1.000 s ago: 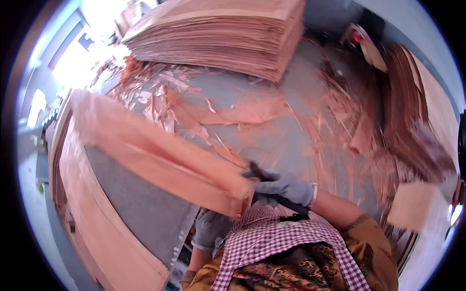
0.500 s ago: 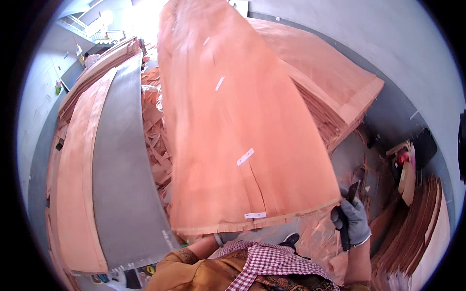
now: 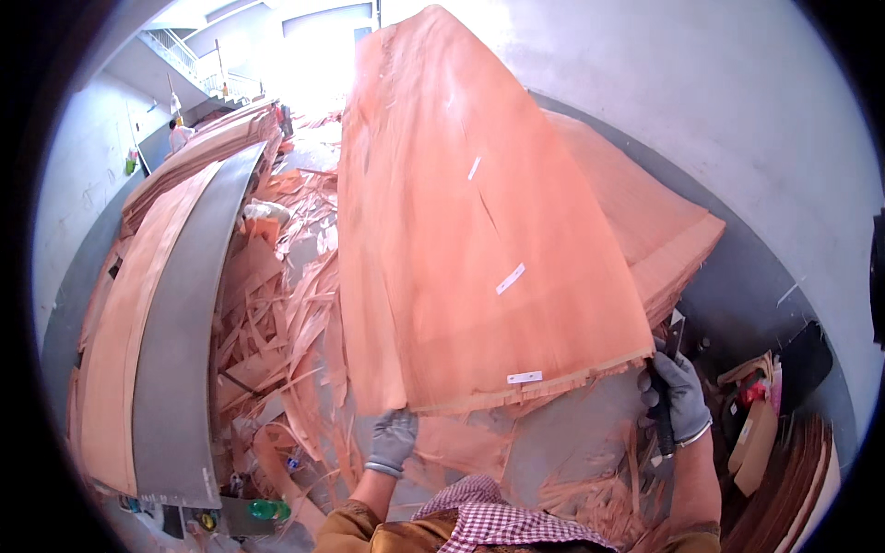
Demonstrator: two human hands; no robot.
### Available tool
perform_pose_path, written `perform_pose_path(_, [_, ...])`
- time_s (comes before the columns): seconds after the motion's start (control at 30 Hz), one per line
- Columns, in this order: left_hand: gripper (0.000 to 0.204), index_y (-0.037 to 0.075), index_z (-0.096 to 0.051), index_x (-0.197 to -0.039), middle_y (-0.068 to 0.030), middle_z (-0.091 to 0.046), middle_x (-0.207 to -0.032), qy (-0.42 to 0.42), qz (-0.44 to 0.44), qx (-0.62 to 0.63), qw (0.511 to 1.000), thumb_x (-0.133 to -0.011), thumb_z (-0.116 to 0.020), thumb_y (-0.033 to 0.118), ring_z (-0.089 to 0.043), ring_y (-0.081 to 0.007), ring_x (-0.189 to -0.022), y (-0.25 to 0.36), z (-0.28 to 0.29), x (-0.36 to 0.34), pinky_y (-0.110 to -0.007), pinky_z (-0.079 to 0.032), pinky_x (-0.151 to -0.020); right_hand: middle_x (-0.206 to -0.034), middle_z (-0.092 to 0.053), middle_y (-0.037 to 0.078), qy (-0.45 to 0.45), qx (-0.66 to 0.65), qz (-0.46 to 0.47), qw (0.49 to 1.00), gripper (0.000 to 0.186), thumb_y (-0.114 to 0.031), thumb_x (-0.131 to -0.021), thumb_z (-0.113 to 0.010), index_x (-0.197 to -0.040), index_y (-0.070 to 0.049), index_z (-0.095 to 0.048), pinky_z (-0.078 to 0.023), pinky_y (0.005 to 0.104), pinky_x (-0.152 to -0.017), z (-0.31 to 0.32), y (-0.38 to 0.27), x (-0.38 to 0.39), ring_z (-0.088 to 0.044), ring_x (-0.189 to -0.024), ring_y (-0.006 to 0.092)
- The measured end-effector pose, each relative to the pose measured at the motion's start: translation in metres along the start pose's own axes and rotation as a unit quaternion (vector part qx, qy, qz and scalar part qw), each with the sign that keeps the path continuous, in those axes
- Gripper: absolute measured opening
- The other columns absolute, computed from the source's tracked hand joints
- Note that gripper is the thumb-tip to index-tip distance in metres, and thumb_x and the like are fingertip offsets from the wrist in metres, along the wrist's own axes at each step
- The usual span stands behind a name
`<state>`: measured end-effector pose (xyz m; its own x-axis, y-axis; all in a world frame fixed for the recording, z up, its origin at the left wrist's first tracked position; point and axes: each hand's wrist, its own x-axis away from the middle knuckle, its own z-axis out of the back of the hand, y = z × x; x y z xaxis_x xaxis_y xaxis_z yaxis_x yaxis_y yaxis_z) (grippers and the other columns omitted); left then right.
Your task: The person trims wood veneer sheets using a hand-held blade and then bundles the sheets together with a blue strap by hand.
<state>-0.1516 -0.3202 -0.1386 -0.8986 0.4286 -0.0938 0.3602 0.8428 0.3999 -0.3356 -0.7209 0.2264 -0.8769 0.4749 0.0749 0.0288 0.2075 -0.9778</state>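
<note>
A long, pale orange veneer sheet (image 3: pixel 489 230) stretches away from me across the middle, its near edge raised, with short white tape pieces and a thin crack on its face. My left hand (image 3: pixel 392 441), in a grey glove, grips that near edge at its left end, fingertips at the edge. My right hand (image 3: pixel 680 394), also gloved, is at the sheet's near right corner, closed round a black-handled blade tool (image 3: pixel 664 426) that points upward. Whether its fingers also pinch the veneer is hard to tell.
A veneer stack (image 3: pixel 654 221) lies behind the sheet. At left stands a bench with a grey board (image 3: pixel 175 350) and veneer strips. Scraps (image 3: pixel 277 323) litter the floor. Cardboard (image 3: pixel 751 433) and dark veneer sit at lower right. A person (image 3: pixel 180 136) works in the far left background.
The veneer has swung from a folded, crosswise position to lying lengthwise ahead of me. Since half a second ago its near edge moved up and slightly right, and my left hand came into clear view.
</note>
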Motion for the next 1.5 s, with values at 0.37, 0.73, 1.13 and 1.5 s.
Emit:
perform_pose_path(0.37, [0.012, 0.014, -0.066, -0.086, -0.0004, -0.069, -0.084, 0.229, -0.1, 0.002, 0.968, -0.088, -0.06, 0.024, -0.066, -0.0203, -0.08, -0.075, -0.088, -0.191, -0.035, -0.052, -0.077, -0.07, -0.063, 0.006, -0.053, -0.025, -0.043, 0.997, 0.023, -0.018, -0.095, -0.057, -0.113, -0.004, -0.059, -0.045, 0.0198, -0.044, 0.13, -0.016, -0.229, -0.055, -0.049, 0.0106])
perform_pose_path(0.73, [0.033, 0.0, -0.057, -0.119, -0.0151, -0.06, -0.124, 0.121, -0.215, -0.165, 0.955, -0.097, -0.04, 0.019, -0.054, -0.0298, -0.118, -0.106, -0.184, -0.205, -0.045, -0.041, -0.105, -0.068, -0.061, 0.004, -0.039, 0.111, -0.092, 0.989, 0.02, -0.027, -0.091, -0.062, -0.098, -0.009, -0.06, -0.041, 0.0186, -0.043, 0.259, -0.046, -0.41, -0.054, -0.05, 0.0086])
perform_pose_path(1.13, [0.027, 0.001, -0.056, -0.116, -0.0127, -0.062, -0.11, 0.366, -0.169, -0.438, 0.803, -0.099, -0.046, 0.019, -0.062, -0.0227, -0.097, -0.227, -0.328, -0.165, -0.035, -0.052, -0.085, -0.059, -0.056, -0.001, -0.086, 0.25, -0.067, 0.962, 0.022, -0.035, -0.09, -0.064, -0.091, -0.012, -0.061, -0.033, 0.0204, -0.038, 0.419, -0.019, -0.572, -0.046, -0.042, 0.0066])
perform_pose_path(1.5, [0.03, 0.007, -0.058, -0.114, -0.0128, -0.058, -0.118, 0.2, -0.079, -0.086, 0.973, -0.098, -0.046, 0.029, -0.057, -0.0293, -0.106, -0.318, -0.3, -0.274, -0.048, -0.046, -0.095, -0.082, -0.06, 0.004, -0.047, 0.318, -0.004, 0.947, 0.051, -0.036, -0.089, -0.063, -0.127, -0.004, -0.052, -0.04, 0.0243, -0.042, 0.493, 0.046, -0.653, -0.051, -0.05, 0.0106])
